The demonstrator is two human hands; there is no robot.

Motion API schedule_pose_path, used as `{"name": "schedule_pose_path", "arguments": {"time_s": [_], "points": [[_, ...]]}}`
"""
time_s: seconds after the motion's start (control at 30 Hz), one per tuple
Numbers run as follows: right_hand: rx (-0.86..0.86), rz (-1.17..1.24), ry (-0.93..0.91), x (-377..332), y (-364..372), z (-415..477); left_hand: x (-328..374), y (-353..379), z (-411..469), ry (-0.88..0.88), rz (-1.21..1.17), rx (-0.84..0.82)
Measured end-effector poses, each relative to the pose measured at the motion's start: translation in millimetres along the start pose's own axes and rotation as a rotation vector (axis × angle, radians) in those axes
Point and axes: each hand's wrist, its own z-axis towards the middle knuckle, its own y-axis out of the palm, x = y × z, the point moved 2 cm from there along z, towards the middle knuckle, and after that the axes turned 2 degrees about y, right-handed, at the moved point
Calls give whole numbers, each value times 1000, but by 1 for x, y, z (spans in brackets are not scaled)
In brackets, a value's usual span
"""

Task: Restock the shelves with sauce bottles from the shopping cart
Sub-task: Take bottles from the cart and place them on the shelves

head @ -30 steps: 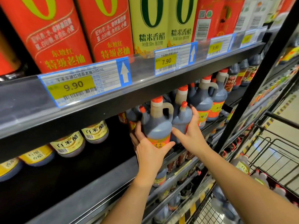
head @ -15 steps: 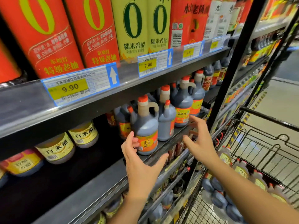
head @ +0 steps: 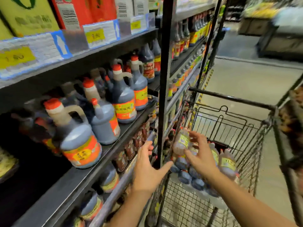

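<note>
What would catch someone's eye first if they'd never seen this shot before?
Two bare hands low in the middle: the left hand spread open by the shelf post, the right hand open at a yellow-labelled bottle in the wire shopping cart. Left of them, dark orange-capped sauce jugs crowd the shelf.

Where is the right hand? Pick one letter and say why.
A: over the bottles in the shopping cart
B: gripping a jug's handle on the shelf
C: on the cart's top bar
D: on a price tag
A: the right hand reaches with spread fingers over the bottles lying in the shopping cart.
</note>
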Motion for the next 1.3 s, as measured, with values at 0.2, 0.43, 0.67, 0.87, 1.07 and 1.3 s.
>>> {"name": "schedule_pose_path", "arguments": {"time_s": [0.2,0.43,0.67,0.87,1.07,1.3], "points": [[48,-44,199,97,-44,2,-15,85,36,-55,35,-131],[42,-79,408,208,-71,12,-43,174,73,-129,191,-321],[-56,-51,816,316,-72,32,-80,253,85,-232,244,-497],[-74,60,1094,382,-56,42,-102,288,97,-283,319,-555],[-115,25,1155,409,-43,50,-115,309,115,-255,385,-541],[-103,67,1112,408,-47,51,-128,325,139,-306,418,-610]]}}
